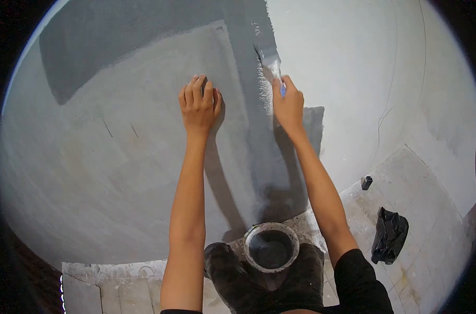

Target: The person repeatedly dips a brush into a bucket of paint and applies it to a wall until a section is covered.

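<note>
My right hand [288, 106] is closed round the handle of a paint brush [272, 62], whose bristles touch the wall [342, 68] at the border between dark grey paint [245, 31] and the white surface. To its left, my left hand [199, 104] is raised against the lighter grey part of the wall, its fingers curled round a small dark object that is mostly hidden. A round bucket [296, 246] holding dark grey paint stands between my knees.
On the tiled floor [421, 193] at the right lie a crumpled black bag [389, 235] and a small black block [367, 182]. A whitish ledge [128, 269] runs along the wall's foot. My dark trousers [238, 282] flank the bucket.
</note>
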The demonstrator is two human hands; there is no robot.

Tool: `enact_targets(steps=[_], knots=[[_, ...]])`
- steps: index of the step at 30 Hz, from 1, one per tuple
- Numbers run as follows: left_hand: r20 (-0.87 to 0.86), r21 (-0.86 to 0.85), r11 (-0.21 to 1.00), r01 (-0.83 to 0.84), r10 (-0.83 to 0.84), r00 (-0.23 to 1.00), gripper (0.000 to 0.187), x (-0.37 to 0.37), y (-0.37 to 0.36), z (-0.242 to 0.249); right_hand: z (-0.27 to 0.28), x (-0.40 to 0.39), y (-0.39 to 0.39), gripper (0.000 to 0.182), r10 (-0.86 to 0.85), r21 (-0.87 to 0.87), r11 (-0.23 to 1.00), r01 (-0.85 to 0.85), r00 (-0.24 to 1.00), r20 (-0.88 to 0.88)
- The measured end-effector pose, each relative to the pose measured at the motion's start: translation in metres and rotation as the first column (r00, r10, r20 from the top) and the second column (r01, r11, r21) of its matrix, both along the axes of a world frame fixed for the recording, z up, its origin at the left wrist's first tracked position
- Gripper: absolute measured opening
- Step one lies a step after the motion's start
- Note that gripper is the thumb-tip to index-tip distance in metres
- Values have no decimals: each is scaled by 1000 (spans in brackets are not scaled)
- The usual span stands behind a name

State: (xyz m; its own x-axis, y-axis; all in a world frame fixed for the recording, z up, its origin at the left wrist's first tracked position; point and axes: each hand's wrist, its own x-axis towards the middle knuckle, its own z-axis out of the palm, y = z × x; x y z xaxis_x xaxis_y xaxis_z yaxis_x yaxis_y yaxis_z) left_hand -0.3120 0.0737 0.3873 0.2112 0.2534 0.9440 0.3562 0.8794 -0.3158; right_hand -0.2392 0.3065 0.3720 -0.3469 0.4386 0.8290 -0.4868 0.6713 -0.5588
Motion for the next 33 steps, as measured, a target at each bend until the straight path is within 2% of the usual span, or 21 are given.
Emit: enact_targets(steps=[3,9,11,12,15,18,20,25,29,33], knots=[[0,0,1000,-5,5,1000,26,-1,-1,-1,-46,12,-5,32,22,-65,998,-16,995,98],[-9,-1,1000,-14,14,1000,25,1,-2,1,-155,44,-7,29,65,-88,995,-47,975,212],[-41,7,1000,-10,11,999,22,1,-1,1,-170,69,-9,29,161,-177,977,-120,957,241],[-39,5,1000,-10,10,999,22,1,-1,1,-168,77,-10,29,210,-220,963,-156,946,248],[-39,7,1000,-11,12,999,21,0,-2,1,-146,85,-15,30,131,-238,969,-72,961,244],[-22,4,1000,-7,7,1000,23,0,-4,1,-100,74,-6,34,238,-283,941,-185,957,166],[-3,-1,1000,2,-2,1000,25,0,-3,1,-70,53,-6,38,184,-150,969,-198,977,-103],[6,-4,1000,17,-17,1000,27,-1,-4,0,-24,21,-4,36,140,-107,985,-139,990,2],[-5,-5,1000,18,-18,1000,27,-2,-4,0,-26,-1,-6,35,176,-141,977,-158,977,120],[-46,11,1000,4,-4,999,20,1,-1,2,-28,6,-16,39,129,-122,987,-109,976,174]])
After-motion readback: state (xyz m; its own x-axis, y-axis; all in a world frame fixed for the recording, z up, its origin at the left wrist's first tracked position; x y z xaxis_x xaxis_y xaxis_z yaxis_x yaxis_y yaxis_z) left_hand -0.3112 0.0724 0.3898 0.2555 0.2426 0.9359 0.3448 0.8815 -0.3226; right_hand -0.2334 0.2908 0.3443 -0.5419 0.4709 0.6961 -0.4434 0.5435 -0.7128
